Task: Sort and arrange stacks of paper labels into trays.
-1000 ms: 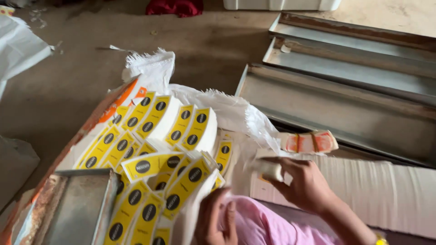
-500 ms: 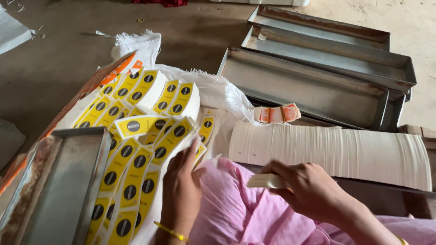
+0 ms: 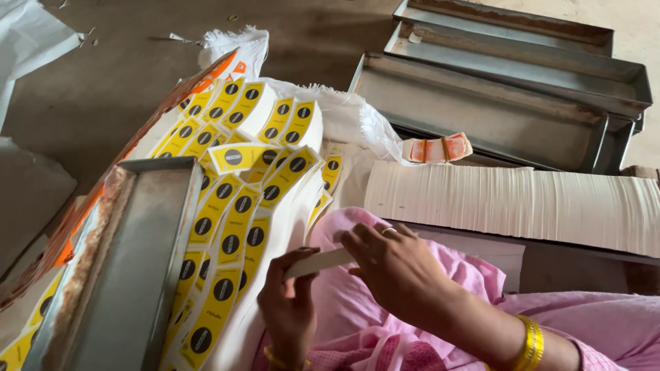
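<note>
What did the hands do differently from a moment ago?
The left hand came off the yellow label strips and took one end of the pale strip; the right hand holds the other end. The white paper stack and metal trays stayed put.

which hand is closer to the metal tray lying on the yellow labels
Left. The left hand sits just right of the metal tray, beside the yellow labels. The right hand is farther right, over the pink cloth.
</note>
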